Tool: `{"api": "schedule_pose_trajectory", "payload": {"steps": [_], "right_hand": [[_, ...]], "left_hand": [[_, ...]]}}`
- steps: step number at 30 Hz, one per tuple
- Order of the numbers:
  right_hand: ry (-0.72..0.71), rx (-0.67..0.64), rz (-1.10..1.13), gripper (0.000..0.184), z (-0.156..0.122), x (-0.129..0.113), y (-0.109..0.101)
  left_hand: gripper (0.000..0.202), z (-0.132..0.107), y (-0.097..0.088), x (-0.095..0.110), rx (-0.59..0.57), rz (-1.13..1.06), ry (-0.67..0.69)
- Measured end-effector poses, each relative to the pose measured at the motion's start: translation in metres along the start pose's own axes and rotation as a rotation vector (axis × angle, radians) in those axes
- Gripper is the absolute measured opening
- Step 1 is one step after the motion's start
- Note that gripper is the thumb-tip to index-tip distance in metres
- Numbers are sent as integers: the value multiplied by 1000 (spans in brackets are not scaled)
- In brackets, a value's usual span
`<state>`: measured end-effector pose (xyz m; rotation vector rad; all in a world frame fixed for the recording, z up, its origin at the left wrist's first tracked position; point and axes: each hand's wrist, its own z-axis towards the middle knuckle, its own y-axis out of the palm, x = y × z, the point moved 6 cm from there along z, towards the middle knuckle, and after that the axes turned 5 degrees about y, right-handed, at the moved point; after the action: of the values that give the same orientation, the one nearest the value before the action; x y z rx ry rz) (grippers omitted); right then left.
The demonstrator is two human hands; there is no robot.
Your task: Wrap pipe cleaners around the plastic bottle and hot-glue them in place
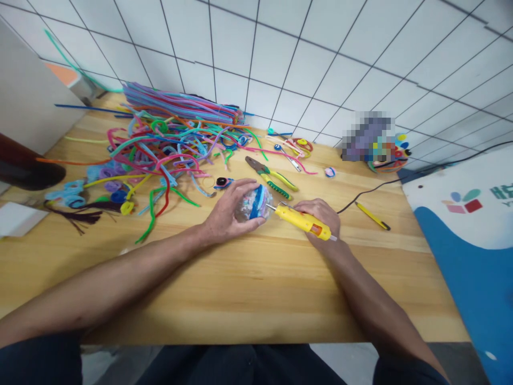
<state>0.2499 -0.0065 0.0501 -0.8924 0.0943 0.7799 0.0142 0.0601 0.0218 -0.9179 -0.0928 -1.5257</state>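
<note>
My left hand (232, 213) is wrapped around a small clear, rounded object (255, 204) with bands of blue and pale pipe cleaner on it; its exact kind is hard to make out. In my right hand (320, 218) is a yellow hot glue gun (302, 220), a clear glue stick poking from its back end. The metal nozzle points left and meets, or nearly meets, the banded side of the clear object. Pliers (272, 179) with green and yellow handles lie just beyond both hands.
Tangled pipe cleaners (160, 144) cover the back left, before a straight bundle (180, 104). A yellow utility knife (372, 215) and black cord (368, 187) lie right. A small round piece (330, 172), scissors (290, 159) and a partly blurred colourful craft item (387, 155) sit farther back.
</note>
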Motion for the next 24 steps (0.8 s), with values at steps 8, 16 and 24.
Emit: {"api": "schedule_pose_trajectory", "payload": {"steps": [8,16,24], "right_hand": [[13,-19,-34,7,-1,2,3],[7,4,-1,7,-2,3,3],[11,1,-14,7,-4,6,5]], "left_hand": [[72,0,0,0,3,-1,16],[72,0,0,0,4,0,11],[73,0,0,0,11,-11,25]]}}
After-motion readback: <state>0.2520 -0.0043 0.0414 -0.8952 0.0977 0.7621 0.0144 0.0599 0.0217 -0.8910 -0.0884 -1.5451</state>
